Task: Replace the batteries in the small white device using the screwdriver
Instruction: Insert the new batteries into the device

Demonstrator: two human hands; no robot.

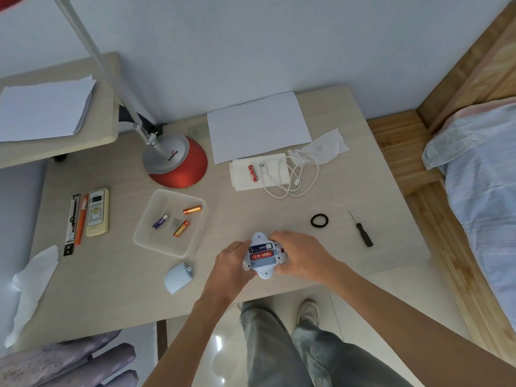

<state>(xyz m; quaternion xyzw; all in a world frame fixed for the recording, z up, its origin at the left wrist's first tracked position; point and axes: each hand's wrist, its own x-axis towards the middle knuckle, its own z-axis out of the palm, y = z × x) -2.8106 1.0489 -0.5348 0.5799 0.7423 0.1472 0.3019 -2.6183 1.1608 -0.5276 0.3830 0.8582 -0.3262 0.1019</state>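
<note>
The small white device [262, 270] lies near the table's front edge with its battery bay open upward. A blue battery and a red battery sit in the bay, and the slot nearest me is empty. My left hand [233, 262] grips its left side and my right hand [300, 254] grips its right side. The device's pale cover [178, 277] lies on the table to the left. A black-handled screwdriver [362, 229] lies to the right, untouched. A clear tray [148, 241] holds three batteries, one purple and two orange. A red battery [253, 172] lies on a tissue farther back.
A red lamp base [178, 163] stands at the back left. A remote control [97, 212] and pens lie at the left. A white cable [293, 177], paper sheet [258, 125] and black hair tie [319, 220] lie behind. A bed [480, 174] adjoins the table's right side.
</note>
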